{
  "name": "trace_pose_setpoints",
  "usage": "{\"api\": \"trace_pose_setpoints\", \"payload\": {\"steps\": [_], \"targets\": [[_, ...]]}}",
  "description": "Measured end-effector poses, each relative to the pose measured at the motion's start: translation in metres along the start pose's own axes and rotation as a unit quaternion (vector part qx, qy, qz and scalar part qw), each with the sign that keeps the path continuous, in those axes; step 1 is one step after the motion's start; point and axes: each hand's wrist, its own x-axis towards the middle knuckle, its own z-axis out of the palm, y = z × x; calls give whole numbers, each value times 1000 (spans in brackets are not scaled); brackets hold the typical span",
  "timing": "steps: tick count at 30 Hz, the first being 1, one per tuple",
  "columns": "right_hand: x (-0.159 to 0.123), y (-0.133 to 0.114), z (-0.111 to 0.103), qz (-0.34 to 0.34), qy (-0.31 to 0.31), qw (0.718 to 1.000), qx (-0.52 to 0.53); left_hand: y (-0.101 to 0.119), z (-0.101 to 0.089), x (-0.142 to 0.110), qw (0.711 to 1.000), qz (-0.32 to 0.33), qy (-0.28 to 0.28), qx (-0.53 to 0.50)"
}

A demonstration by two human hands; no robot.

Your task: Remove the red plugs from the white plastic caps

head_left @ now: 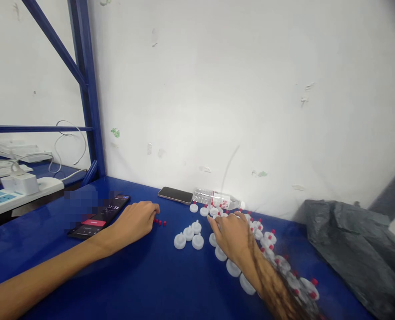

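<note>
My left hand (143, 217) rests on the blue table with its fingers curled down and closed. Small red caps (164, 223) lie right beside its fingertips; anything pinched there is hidden. My right hand (232, 233) reaches over a cluster of white round plastic caps with spouts, its thumb apart from its fingers. Some fingertips are hidden behind the hand. Between my hands sit several white spouted caps (197, 241) with no red tips. Around and beyond my right hand stand many white caps with red tips (269, 238), forming a band toward the lower right.
A lit phone (109, 215) lies left of my left hand, and a dark-screened phone (175, 195) near the wall. A clear plastic bottle (217, 198) lies on its side behind the caps. A dark grey bag (350, 249) covers the right edge. A white power strip (47, 189) stands far left.
</note>
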Motion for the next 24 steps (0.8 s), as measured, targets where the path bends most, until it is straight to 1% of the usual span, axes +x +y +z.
{"api": "trace_pose_setpoints", "payload": {"steps": [6,11,14,17,20,24], "targets": [[5,0,-7,3,47,998,47,4,-4,-2,999,16,39,-6],[5,-14,-19,-7,81,990,116,9,-4,-1,996,47,71,-32],[2,-26,-25,-54,67,982,167,17,-6,-5,985,109,102,-86],[-1,-37,-29,-119,59,973,188,26,-10,-14,969,178,100,-141],[-3,-47,-32,-170,52,965,193,30,-9,-21,965,212,85,-131],[-6,-56,-35,-212,46,953,213,29,0,-24,964,236,78,-95]]}}
